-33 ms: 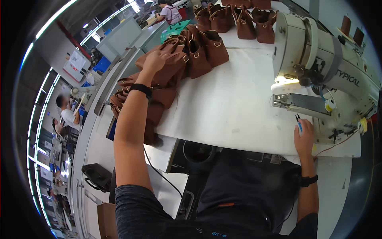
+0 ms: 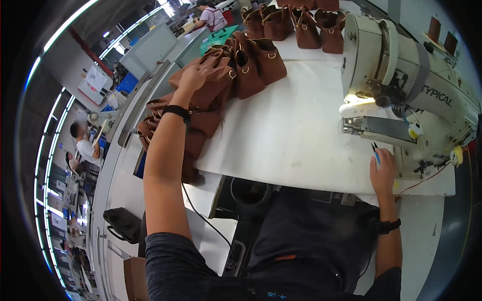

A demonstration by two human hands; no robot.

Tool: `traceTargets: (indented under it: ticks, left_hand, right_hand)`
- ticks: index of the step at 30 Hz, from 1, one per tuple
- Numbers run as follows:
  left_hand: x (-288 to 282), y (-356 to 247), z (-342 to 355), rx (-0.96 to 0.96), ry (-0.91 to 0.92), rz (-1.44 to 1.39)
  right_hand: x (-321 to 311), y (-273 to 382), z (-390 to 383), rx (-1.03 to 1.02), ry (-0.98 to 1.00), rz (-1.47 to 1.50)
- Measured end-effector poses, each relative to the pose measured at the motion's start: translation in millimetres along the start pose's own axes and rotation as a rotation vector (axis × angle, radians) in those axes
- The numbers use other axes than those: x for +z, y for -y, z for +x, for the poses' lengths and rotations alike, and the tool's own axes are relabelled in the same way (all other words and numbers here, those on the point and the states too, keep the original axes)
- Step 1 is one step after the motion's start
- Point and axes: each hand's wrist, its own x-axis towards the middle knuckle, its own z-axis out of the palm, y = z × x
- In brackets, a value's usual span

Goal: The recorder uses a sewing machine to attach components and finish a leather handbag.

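Lengthwise, the blue tool (image 2: 377, 157) points forward and slightly left.

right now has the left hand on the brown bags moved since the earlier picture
No, not visibly: against the fixed sewing machine, the left hand keeps its place on the brown bags; the whole scene just shifts slightly left.

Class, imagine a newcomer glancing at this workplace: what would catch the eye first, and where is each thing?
The big cream sewing machine at the picture's right likely stands out first, a bright light glowing under its head. Next comes the crowd of brown handbags toward the upper left of the white table, the left hand on them. Near the machine, the right hand holds a small blue tool.
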Motion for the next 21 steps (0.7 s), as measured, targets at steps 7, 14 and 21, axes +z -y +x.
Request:
traceTargets:
  ticks: [7,14,21]
  left_hand:
    - [31.6,8.2,52.3,-0.240,0.018,0.195]
    - [66.8,-33.3,67.6,-0.344,0.049,0.151]
    - [-15.1,-37.0,54.1,-0.080,-0.634,0.083]
  right_hand:
    - [5.2,2.0,0.7,-0.052,0.049,-0.023]
    - [-9.5,9.2,-1.4,0.038,0.066,-0.016]
    - [-6.8,5.7,-0.7,0.011,0.064,0.007]
